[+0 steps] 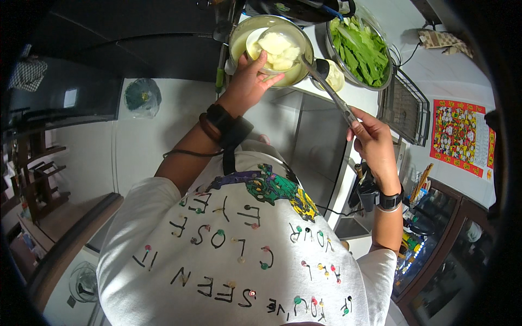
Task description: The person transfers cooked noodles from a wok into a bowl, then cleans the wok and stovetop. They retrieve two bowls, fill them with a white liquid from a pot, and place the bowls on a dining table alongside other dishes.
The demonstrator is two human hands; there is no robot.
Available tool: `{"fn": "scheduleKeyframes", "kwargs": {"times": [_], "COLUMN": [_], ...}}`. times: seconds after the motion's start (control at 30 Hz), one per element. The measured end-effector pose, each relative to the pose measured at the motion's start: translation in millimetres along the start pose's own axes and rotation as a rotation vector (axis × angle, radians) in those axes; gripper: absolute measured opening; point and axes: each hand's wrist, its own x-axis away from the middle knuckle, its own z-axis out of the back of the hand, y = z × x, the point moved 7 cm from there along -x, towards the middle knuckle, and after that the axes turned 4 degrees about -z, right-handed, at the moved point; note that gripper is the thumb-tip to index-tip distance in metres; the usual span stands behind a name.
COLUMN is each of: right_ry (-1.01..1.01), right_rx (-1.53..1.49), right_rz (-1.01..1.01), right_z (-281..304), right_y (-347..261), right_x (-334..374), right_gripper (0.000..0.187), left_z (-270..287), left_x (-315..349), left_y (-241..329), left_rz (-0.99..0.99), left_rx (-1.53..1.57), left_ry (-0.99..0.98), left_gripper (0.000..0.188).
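My left hand grips the near rim of a small white bowl, thumb on top, fingers underneath. The bowl is over a wide metal pot of pale, cloudy liquid. Soft white chunks lie at the bowl; I cannot tell how many are in it and how many in the ladle. In my closed right hand is the long handle of a metal ladle, slanting up and left. Its head reaches the bowl. Beside the pot sits a small dish with pale contents.
Leafy greens fill a metal basin right of the pot. A black pan stands behind it. A dark wire rack lies farther right, near a red-bordered wall poster. A plastic bag hangs or lies at left.
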Motion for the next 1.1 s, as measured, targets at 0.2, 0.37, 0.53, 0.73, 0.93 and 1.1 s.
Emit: {"fn": "scheduleKeyframes", "kwargs": {"times": [0.2,0.37,0.53,0.73,0.93,1.1], "right_ry": [0.26,0.388,0.155,0.209,0.292,0.35], "right_rx": [0.4,0.432,-0.187,-0.233,0.175,0.289], "right_rz": [0.327,0.436,0.157,0.147,0.242,0.377], "right_z": [1.7,6.8,15.0,12.0,-28.1,-43.5], "right_y": [-4.5,-1.8,29.3,56.7,69.9,47.0], "right_x": [12.8,15.8,-12.6,-66.7,-112.5,-130.4], "right_gripper": [0.034,0.036,0.033,0.032,0.031,0.029], "left_z": [-0.2,1.4,1.0,10.4,34.3,49.4], "left_x": [1.4,8.2,15.8,24.7,43.9,63.8], "left_y": [-7.4,-11.4,-9.8,-1.9,14.7,23.0], "left_rz": [0.077,0.099,0.092,0.121,0.094,0.094], "left_rx": [0.091,0.009,-0.15,0.074,0.005,-0.01], "left_ry": [-0.074,-0.18,-0.281,-0.184,-0.034,0.044], "left_gripper": [0.039,0.045,0.056,0.048,0.049,0.053]}}
